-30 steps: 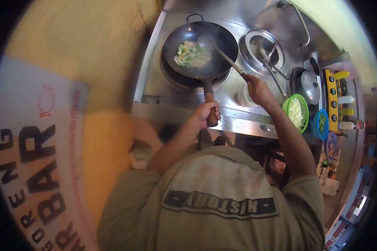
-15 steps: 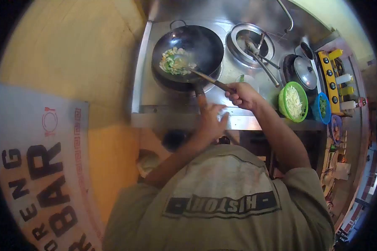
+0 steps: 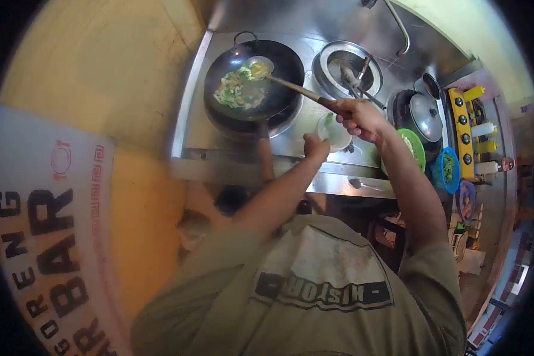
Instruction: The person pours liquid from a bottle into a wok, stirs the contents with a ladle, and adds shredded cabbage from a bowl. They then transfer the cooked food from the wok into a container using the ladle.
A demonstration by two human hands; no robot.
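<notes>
My right hand (image 3: 362,120) is closed around the wooden handle of a ladle (image 3: 296,89). The ladle's round metal head rests inside a dark wok (image 3: 288,62), at the edge of chopped food with green and pale yellow pieces (image 3: 234,92). My left hand (image 3: 317,147) is at the near left rim of a white plate (image 3: 338,137), its fingers closed on the edge. Something green shows on the plate, partly hidden by my right hand. The wok's own handle (image 3: 266,155) points towards me, untouched.
Behind the plate sits a round metal pot (image 3: 323,71) with utensils in it. To the right are a lidded pan (image 3: 426,117), a green basket (image 3: 418,145) of pale shreds and a blue basket (image 3: 438,172) of greens. A spoon (image 3: 362,184) lies on the counter's front edge.
My left hand has left the wok handle area and moved right to the white plate, which sits closer to me. The ladle head has shifted to the food's far right side.
</notes>
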